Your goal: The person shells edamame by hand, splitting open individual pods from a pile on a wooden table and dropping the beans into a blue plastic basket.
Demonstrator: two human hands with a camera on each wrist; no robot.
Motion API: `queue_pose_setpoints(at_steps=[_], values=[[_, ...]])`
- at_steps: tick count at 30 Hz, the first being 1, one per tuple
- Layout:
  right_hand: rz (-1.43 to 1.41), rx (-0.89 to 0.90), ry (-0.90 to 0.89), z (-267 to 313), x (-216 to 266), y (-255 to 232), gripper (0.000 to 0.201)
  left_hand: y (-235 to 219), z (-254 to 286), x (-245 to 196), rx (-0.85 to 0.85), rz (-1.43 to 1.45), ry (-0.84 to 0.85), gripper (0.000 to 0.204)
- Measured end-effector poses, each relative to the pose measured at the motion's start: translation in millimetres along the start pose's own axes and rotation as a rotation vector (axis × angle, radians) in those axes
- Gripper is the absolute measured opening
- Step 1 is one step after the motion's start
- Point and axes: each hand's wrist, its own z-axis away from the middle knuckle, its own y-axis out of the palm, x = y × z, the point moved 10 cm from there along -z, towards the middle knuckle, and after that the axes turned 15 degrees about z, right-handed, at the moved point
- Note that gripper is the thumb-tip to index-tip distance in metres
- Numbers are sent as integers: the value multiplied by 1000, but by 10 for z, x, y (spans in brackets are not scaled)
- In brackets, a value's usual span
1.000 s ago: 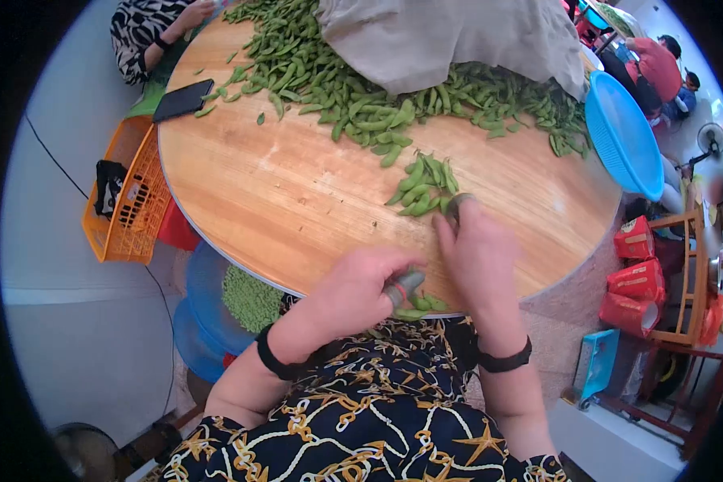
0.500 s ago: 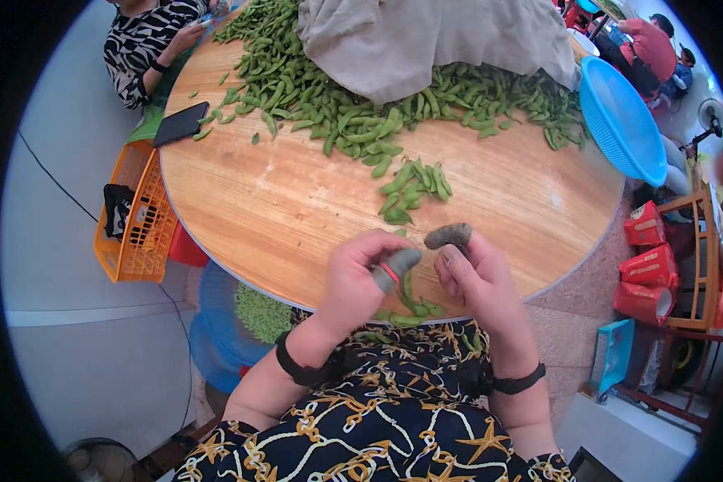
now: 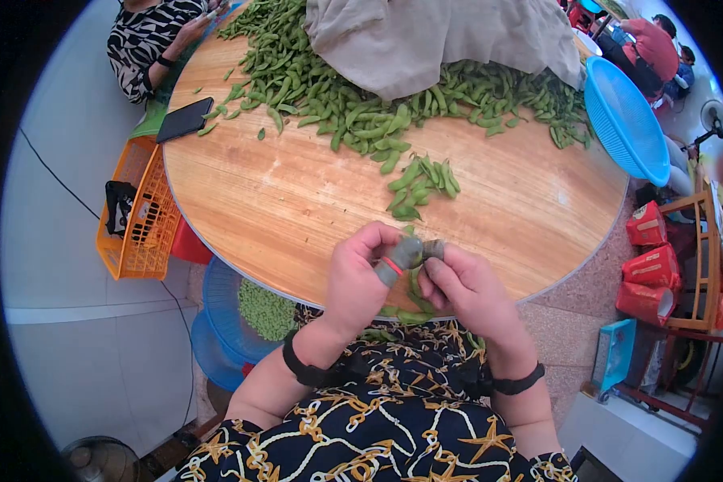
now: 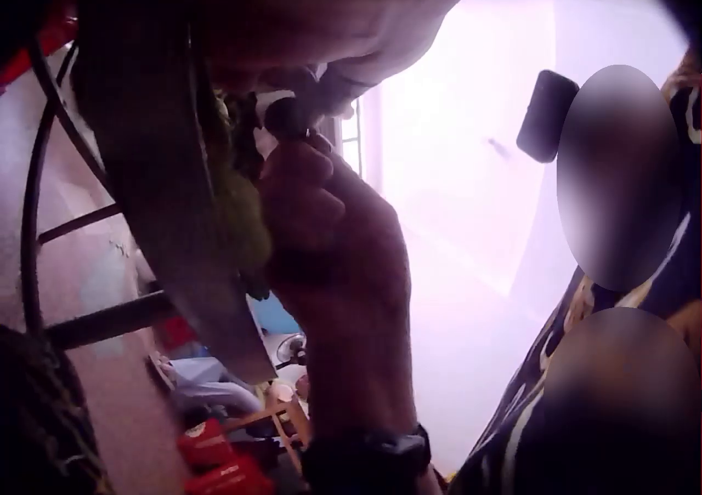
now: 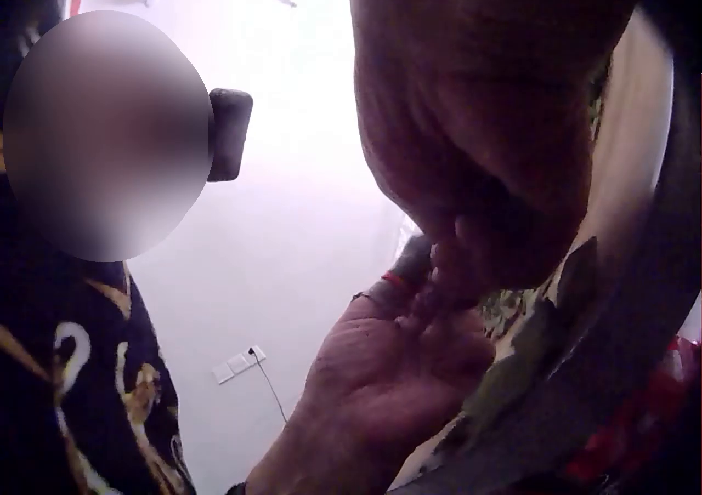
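Both hands meet over the near table edge in the head view. My left hand [image 3: 355,281], its thumb in a grey cover with a red band, pinches a green pod [image 3: 409,230], mostly hidden by the fingers. From the other side my right hand [image 3: 475,293], with a dark fingertip cover, holds the same spot, thumb and fingers curled together. Loose pods [image 3: 414,317] lie beneath the hands, and a small group of pods [image 3: 419,186] is just beyond. In the left wrist view the right hand [image 4: 340,226] is dark against a bright wall.
A large pod heap [image 3: 297,88] lies partly under a grey cloth [image 3: 434,44]. A phone [image 3: 185,120] and blue basket [image 3: 627,120] sit at the table's sides. Below left are an orange crate [image 3: 140,213] and shelled beans [image 3: 265,312]. Another person's arm is at upper left.
My hands have moved closer until the covered fingertips meet. A second ago my right hand was beside the small pod group; it has come back toward the near edge.
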Motion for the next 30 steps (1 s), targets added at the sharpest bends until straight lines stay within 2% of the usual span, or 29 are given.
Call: queue_pose_setpoints(at_steps=[1, 3, 4, 6, 7, 9, 10, 12, 15, 19, 21, 22, 24, 26, 28, 30], values=[[1, -2, 2, 7, -4, 6, 24, 9, 14, -11, 2, 2, -1, 9], [-27, 7, -46, 19, 37, 30, 23, 139, 51, -170, 124, 5, 139, 12], [-25, 7, -46, 27, 33, 24, 23, 101, 43, -182, 125, 6, 140, 12], [-275, 171, -13, 65, 14, 168, 20, 211, 73, -51, 347, 315, -78, 13], [-274, 171, -10, 72, 24, 183, 20, 201, 84, -53, 347, 318, -79, 13], [-360, 147, 75, 67, -19, 215, 19, 200, 119, 71, 308, 558, -265, 16], [-357, 146, 77, 60, -16, 239, 19, 220, 137, 69, 309, 561, -264, 16], [-15, -68, 9, 1, 8, 58, 20, 80, 92, -19, 156, 126, -69, 15], [-82, -118, 21, -57, -24, 51, 20, -23, 90, 51, 103, 228, -63, 18], [-107, -80, 71, -112, -75, 57, 20, -127, 85, -74, 69, 175, -4, 17], [287, -366, 10, -135, 53, -272, 23, -254, 61, -87, 32, 76, 36, 19], [288, -366, 11, -180, 72, -288, 23, -284, 50, -71, 31, 77, 36, 19], [753, -626, -149, -138, 437, -436, 26, -360, 40, -102, -5, 93, 90, 23], [854, -586, -82, -231, 377, -401, 23, -334, 51, -105, -5, 57, 71, 25], [1010, -648, -176, -264, 397, -349, 20, -327, 64, -93, -5, 22, 56, 27], [917, -638, -152, -243, 337, -398, 19, -290, 94, -85, 43, -51, 54, 32]])
